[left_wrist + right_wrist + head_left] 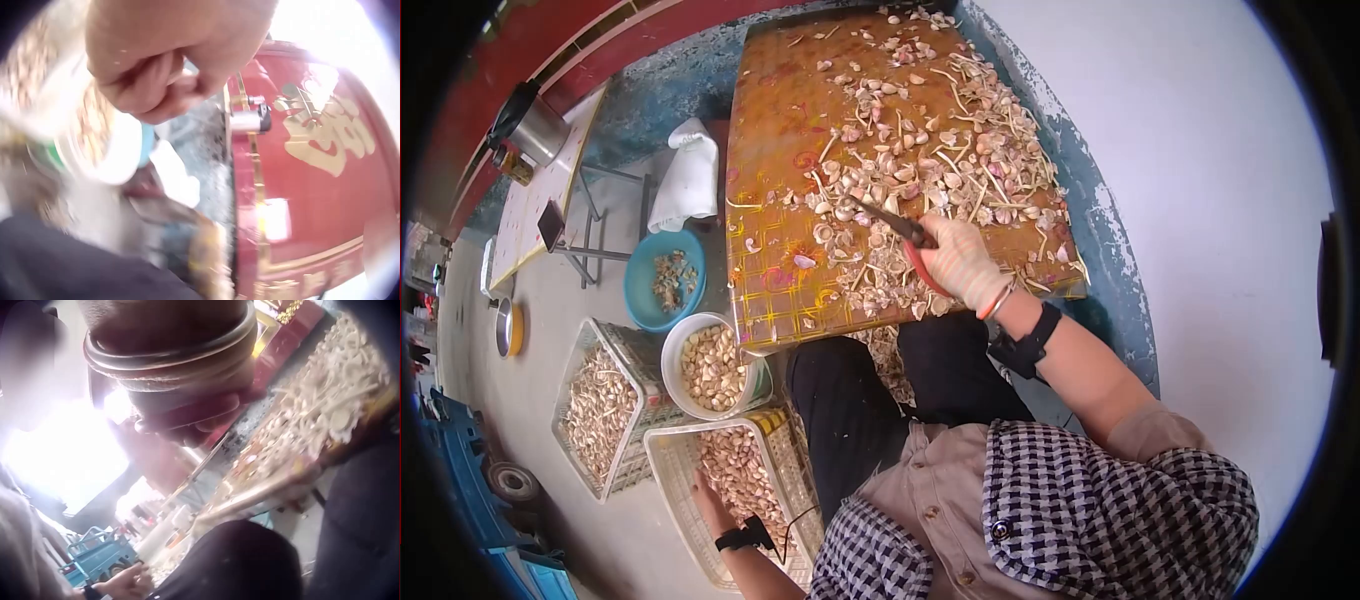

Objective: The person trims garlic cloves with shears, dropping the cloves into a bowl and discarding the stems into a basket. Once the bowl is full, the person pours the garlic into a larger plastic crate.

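My right hand, in a pale glove, grips red-handled scissors with dark blades over the table. Under and around the blades lie garlic cloves, skins and cut stems. Down at the left, my left hand is over a cream plastic crate of garlic. Blurred in the left wrist view, the left hand has bent fingers with a pale bit showing between them; I cannot tell whether it holds anything. The right wrist view shows mostly that wrist's bands.
Beside the crate stand a white bucket of peeled-looking garlic and another crate of garlic. A blue basin with scraps lies behind them. A side table holds a metal kettle. A wall borders the right.
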A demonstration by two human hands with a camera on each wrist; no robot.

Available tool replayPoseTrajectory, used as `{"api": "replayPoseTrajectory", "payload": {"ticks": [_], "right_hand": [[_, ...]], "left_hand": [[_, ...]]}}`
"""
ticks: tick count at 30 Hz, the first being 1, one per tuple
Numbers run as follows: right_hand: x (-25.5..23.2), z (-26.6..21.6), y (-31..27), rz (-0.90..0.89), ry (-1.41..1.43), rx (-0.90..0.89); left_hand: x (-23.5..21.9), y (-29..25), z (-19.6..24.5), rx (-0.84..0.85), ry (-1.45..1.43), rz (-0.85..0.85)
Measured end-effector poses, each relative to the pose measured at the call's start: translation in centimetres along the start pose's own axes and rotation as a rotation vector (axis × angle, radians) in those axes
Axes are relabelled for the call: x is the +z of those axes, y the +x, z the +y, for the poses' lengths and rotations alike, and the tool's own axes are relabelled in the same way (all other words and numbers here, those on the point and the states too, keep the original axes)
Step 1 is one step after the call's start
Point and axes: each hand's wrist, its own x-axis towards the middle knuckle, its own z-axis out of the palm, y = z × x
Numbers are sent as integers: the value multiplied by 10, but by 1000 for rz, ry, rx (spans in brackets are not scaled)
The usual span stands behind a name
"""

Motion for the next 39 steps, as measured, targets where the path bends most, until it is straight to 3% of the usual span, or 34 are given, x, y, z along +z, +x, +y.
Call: {"api": "replayPoseTrajectory", "payload": {"ticks": [1, 5, 7, 9, 11, 12, 16, 18, 19, 20, 21, 25, 27, 29, 31, 32, 34, 36, 38, 39], "right_hand": [[-7, 8, 17, 20, -134, 25], [1, 9, 47, -51, -435, -131], [7, 11, 56, -110, -462, -157], [5, 25, 68, -60, -314, -97], [5, 58, 79, -213, 396, 46], [-38, 0, 40, -300, 669, 143], [-43, -1, 18, -445, 807, 74], [-36, -3, 4, -572, 883, -23], [-40, -17, -8, -563, 767, -96], [-50, -32, -24, -584, 704, 10], [-41, -16, -24, -452, 467, -144], [-31, -8, -50, -143, 150, -586], [-25, -12, -60, -138, -33, -684], [-17, -9, -66, -73, -62, -802], [-25, -5, -62, -78, -48, -753], [-39, -2, -58, -149, 0, -629], [-51, 17, -38, 62, -90, -504], [-68, 46, -17, 138, -238, -384], [-77, 58, 12, 72, -243, -158], [-83, 53, 24, 26, -237, -40]], "left_hand": [[-14, 30, -20, 42, 191, 17], [20, -2, 26, 121, 13, -4], [57, -3, 52, 514, -63, -116], [93, -71, 115, 550, -122, -220], [120, -117, 153, 530, -158, -436], [137, -142, 171, 454, -203, -591], [222, -230, 217, 101, -231, -1134], [256, -247, 224, -51, -215, -1375], [267, -251, 223, -96, -190, -1503], [271, -256, 218, -97, -228, -1502], [274, -260, 216, -95, -265, -1507], [274, -257, 187, -157, -323, -1448], [273, -264, 168, -164, -403, -1186], [280, -255, 172, -198, -438, -1170], [286, -236, 177, -275, -524, -1144], [284, -206, 172, -253, -707, -1414], [278, -208, 197, -109, -533, -1222], [281, -220, 217, 71, -283, -1177], [304, -218, 220, 414, 37, -1145], [338, -193, 204, 885, 298, -1003]]}}
